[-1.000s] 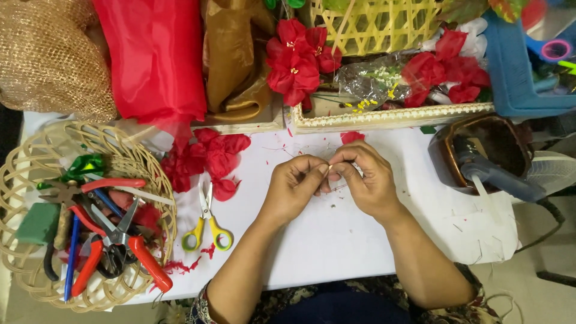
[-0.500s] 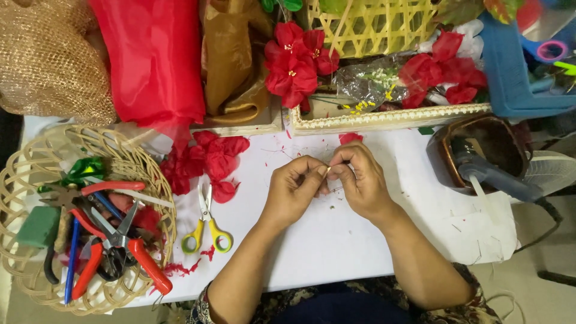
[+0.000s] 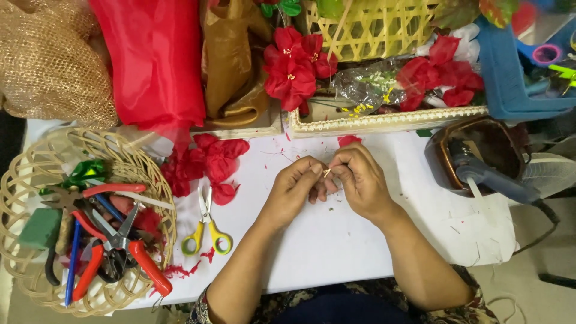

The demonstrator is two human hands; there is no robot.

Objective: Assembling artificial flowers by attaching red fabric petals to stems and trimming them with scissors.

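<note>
Pinched between the fingertips of both hands, above the middle of the white paper-covered table [image 3: 336,240] and toward its far edge: a tiny pale yellow-tipped stem piece [image 3: 326,173], too small to identify further. Left hand [image 3: 297,191] curled, thumb and forefinger closed on the near-left side of the piece; right hand [image 3: 358,180] likewise closed on it from the right, remaining fingers tucked under. Both hands touching at the fingertips, equally near the piece, neither one reaching. Long axis of the piece apparently running left to right, from one pinch to the other, though hard to tell at this size. Just left of the left forearm, flat on the table: small yellow-handled scissors [image 3: 207,225], blades pointing toward the far edge. Beyond them, a heap of red fabric petals [image 3: 207,162]. At the left edge, a round woven cane basket [image 3: 153,198] holding red-handled pliers [image 3: 129,246] and other tools. Along the far edge, a cream framed tray [image 3: 384,122] with red artificial flowers [image 3: 294,66]. At the right edge, a dark glue gun [image 3: 489,180] resting in a brown dish.
</note>
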